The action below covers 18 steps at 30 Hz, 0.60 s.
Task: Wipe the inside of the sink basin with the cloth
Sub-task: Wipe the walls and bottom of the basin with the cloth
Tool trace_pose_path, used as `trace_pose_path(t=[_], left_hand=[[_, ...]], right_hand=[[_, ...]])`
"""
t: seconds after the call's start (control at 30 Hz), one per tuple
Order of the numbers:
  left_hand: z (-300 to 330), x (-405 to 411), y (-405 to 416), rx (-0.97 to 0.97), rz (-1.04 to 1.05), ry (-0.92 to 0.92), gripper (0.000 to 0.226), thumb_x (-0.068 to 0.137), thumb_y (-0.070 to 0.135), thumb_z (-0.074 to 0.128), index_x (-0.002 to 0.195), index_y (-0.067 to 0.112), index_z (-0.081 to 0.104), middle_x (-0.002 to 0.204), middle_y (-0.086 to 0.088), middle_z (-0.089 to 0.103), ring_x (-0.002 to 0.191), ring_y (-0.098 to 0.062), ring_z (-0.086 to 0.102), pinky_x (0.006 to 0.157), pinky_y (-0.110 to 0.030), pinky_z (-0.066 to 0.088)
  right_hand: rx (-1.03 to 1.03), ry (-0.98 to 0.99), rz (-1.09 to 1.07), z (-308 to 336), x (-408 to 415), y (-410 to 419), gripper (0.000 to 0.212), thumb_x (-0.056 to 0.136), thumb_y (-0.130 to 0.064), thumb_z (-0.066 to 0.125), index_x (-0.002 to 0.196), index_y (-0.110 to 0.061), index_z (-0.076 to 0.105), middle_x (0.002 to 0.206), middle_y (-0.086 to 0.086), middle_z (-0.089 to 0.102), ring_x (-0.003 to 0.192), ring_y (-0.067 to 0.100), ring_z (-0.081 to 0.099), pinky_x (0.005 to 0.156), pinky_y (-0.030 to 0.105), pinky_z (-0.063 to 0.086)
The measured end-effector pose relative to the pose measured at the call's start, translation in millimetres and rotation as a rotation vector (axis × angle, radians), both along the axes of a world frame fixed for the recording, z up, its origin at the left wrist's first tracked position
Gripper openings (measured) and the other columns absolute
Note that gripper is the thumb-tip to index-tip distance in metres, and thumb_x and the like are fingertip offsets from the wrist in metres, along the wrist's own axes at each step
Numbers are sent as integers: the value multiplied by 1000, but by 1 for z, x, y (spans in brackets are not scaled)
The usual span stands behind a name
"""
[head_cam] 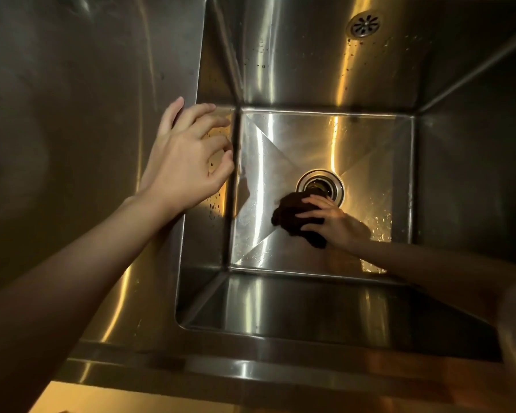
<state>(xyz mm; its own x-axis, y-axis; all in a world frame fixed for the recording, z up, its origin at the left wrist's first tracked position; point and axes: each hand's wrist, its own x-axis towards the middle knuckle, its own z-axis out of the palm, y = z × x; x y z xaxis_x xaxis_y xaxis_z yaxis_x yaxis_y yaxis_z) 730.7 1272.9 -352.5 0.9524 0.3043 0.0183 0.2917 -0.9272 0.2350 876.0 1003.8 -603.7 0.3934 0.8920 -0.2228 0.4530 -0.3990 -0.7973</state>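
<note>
Head view, items left to right.

1. My left hand, at 9 o'clock: fingers loosely spread, grasping nothing, resting at the left rim of the sink basin.
2. Basin floor: stainless, wet streaks and droplets at 3 to 5 o'clock.
3. Cloth, dark, bunched, lying on the floor just at 7 o'clock of the drain.
4. My right hand: fingers curled over the cloth, pressing it down.
5. Overflow grille, back wall, 1 o'clock.

Step in hand, as I judge it: wiping the floor beside the drain. Next move calls for steady pressure carried toward the wet 4 o'clock corner, then up the walls.
</note>
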Motion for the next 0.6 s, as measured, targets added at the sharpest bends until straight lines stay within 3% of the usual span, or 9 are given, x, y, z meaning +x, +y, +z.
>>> trace_pose_path(t=[0.07, 0.37, 0.5, 0.6], left_hand=[[0, 0, 0, -2, 3, 0, 34, 91, 30, 47, 94, 10, 74, 124, -6, 64, 131, -26, 44, 119, -47, 12], [3, -1, -2, -9, 2, 5, 31, 90, 26, 48, 88, 8, 73, 121, -7, 65, 128, -27, 47, 118, -50, 14], [4, -1, -1, 4, -9, 15, 32, 90, 26, 48, 88, 7, 74, 120, -8, 65, 127, -28, 48, 118, -50, 14], [3, -1, -1, 9, -14, 10, 32, 90, 26, 48, 89, 7, 73, 120, -8, 65, 127, -28, 48, 118, -48, 14]], right_hand=[[-40, -6, -89, 0, -12, -18, 26, 76, -12, 79, 101, -17, 76, 131, 6, 59, 131, 19, 40, 115, 47, 26], [-55, 5, -58, 13, -73, 23, 25, 71, -16, 82, 95, -15, 78, 122, 10, 61, 122, 31, 50, 111, 48, 28], [-176, -59, -72, 24, -67, 42, 30, 80, -28, 75, 109, -22, 74, 135, 4, 53, 133, 24, 39, 114, 48, 21], [-279, -101, -41, 35, -73, 36, 49, 81, -41, 71, 127, -28, 62, 146, 1, 40, 142, 20, 26, 117, 47, 15]])
